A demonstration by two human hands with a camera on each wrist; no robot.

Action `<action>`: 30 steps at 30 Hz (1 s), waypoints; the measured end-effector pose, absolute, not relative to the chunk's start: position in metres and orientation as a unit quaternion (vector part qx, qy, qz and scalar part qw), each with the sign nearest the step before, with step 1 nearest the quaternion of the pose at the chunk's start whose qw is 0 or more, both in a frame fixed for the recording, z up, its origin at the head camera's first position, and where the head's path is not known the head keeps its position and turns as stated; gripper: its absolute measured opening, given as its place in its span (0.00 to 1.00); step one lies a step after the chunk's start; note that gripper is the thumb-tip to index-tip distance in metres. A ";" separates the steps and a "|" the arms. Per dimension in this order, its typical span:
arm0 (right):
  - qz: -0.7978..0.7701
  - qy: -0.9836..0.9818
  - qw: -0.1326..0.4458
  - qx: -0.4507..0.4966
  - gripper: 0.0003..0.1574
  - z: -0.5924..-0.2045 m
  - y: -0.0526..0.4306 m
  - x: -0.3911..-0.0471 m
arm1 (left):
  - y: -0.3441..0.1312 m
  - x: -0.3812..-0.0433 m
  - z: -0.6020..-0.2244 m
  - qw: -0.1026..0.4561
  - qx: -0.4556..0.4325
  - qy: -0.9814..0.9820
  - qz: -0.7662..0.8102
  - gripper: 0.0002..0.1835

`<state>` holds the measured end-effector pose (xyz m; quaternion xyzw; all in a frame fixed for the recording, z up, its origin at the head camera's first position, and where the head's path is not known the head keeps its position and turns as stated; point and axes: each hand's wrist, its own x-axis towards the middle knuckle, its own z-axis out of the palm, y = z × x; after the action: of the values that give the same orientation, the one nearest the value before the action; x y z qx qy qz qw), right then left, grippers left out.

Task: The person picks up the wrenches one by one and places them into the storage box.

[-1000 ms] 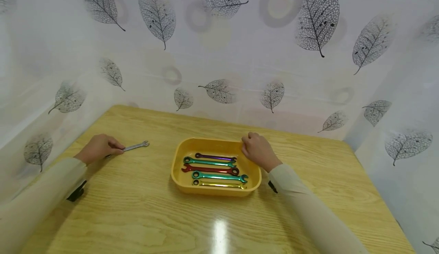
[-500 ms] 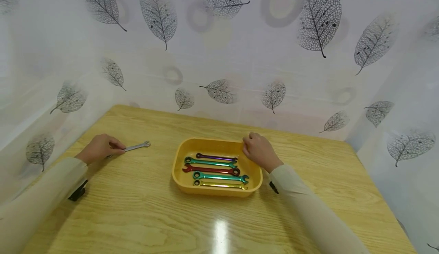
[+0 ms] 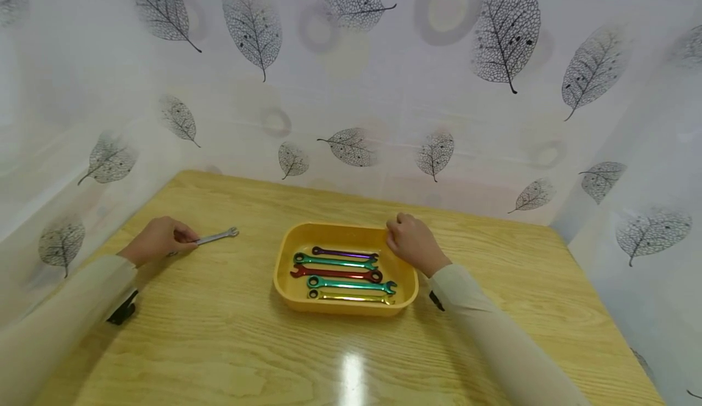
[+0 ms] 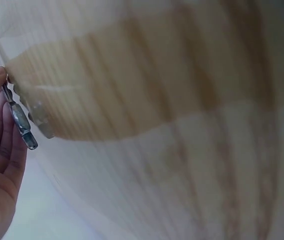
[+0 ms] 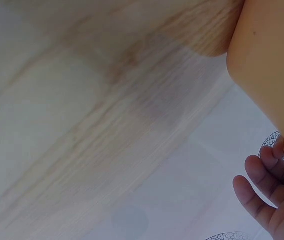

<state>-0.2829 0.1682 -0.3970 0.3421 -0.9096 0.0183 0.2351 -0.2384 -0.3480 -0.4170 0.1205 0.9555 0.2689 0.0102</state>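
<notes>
On the left of the table, my left hand pinches a silver combination wrench between thumb and fingers. Its open end points right in the head view. The left wrist view shows the wrench running across the fingers, with the thumb pressed on its shaft. My right hand grips the far right corner of a yellow plastic bin, its fingers bent at the rim. Inside the bin lie several coloured wrenches side by side: a purple one, two green, a red one and a yellow one.
The wood-grain table carries the bin near its middle. A pale curtain with leaf prints hangs behind the table and along both sides. Light glares on the tabletop in front of the bin.
</notes>
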 end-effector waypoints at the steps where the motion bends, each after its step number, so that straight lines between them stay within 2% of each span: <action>1: 0.018 -0.910 0.235 0.342 0.09 -0.397 0.168 -0.283 | -0.348 -0.238 -0.417 0.009 0.121 0.956 0.267 0.08; 30: 0.020 -0.910 0.232 0.344 0.08 -0.398 0.168 -0.286 | -0.340 -0.239 -0.411 -0.016 0.113 0.956 0.269 0.08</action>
<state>-0.2865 0.1681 -0.3977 0.3436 -0.9097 0.0199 0.2323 -0.2390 -0.3404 -0.4107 0.1130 0.9564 0.2687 -0.0156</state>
